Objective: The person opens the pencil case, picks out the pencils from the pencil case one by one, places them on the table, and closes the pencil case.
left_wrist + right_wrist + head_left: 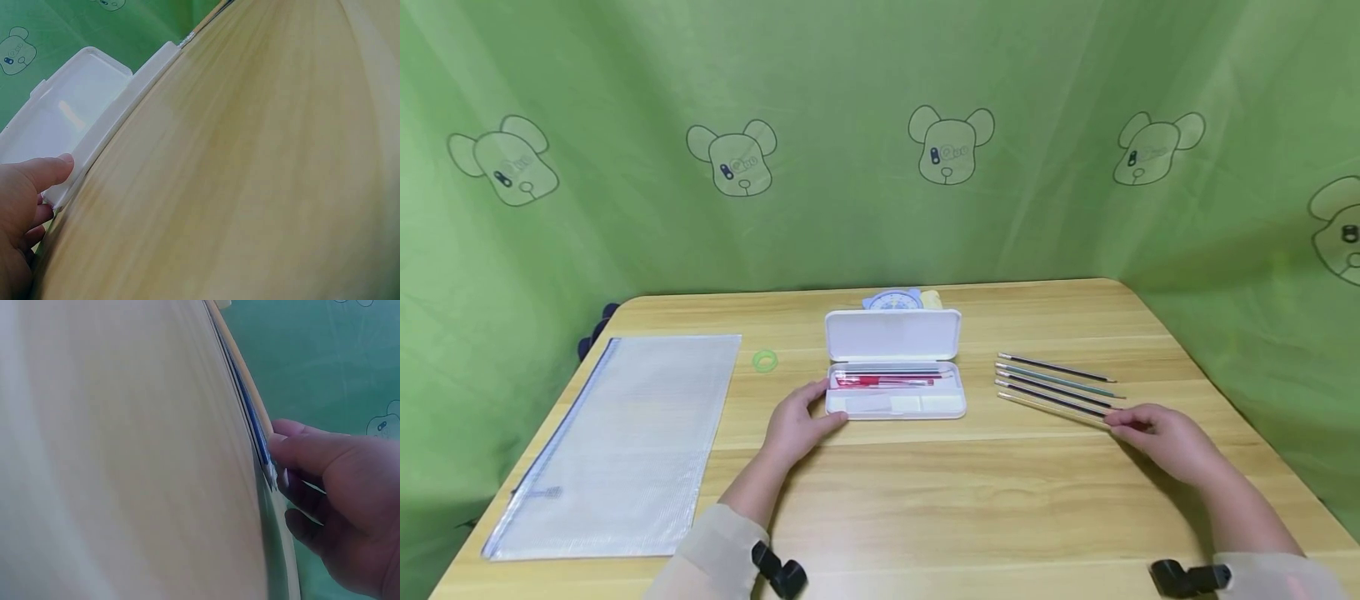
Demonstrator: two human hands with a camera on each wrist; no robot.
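Observation:
A white pencil case (958, 408) lies with its lid raised at the middle of the table. Inside it are a red pen (872, 381) and several dark pencils; a paler flat piece sits in the front compartment. My left hand (793, 427) holds the case's left front corner, thumb on the front wall (97, 147) and fingers round the side. To the right, several pencils (1045, 380) lie fanned out side by side. My right hand (1168, 442) pinches the right end of the nearest pencils (253, 422) between thumb and forefinger; exactly how many it grips is hidden.
A translucent zip pouch (617, 450) lies flat on the left of the wooden table (962, 500). Green rings (764, 361) sit between pouch and case. Behind the lid, a blue dial-like object (893, 300) and a yellowish item (931, 299) partly show. Green curtain surrounds the table.

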